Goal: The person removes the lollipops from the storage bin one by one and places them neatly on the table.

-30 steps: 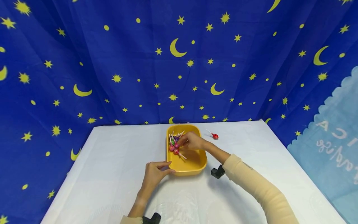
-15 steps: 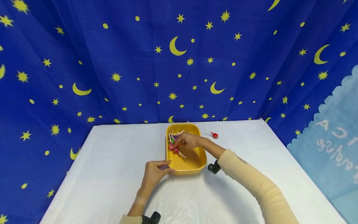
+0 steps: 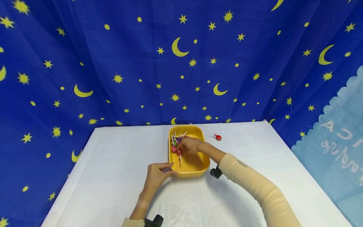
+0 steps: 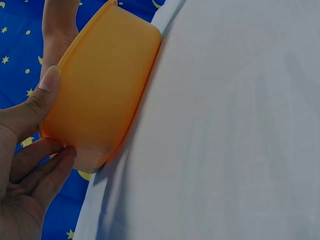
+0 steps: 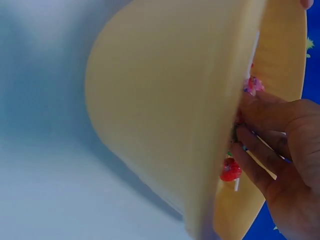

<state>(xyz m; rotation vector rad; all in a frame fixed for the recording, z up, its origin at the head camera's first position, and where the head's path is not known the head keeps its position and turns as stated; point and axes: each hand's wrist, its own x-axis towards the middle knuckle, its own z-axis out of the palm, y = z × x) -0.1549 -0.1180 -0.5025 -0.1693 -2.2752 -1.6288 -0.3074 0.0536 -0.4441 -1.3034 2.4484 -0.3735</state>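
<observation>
A yellow plastic tray stands on the white table with several wrapped lollipops inside. My left hand grips its near left corner, thumb and fingers on either side of the rim. My right hand reaches down into the tray, fingers curled, at a pink-wrapped lollipop. Its white stick points toward the tray's near side. Beyond those fingers, more lollipops, in pink, green and purple, lie along the left wall with sticks pointing away. In the right wrist view a red lollipop shows beside the fingertips.
A single red lollipop lies on the white table, right of the tray's far end. A blue curtain with yellow moons and stars hangs behind the table. Light blue cloth hangs at the right.
My right hand has moved slightly nearer and lower in the tray. The near pink lollipop's stick has swung from pointing right to pointing straight toward me. My left hand stays on the tray.
</observation>
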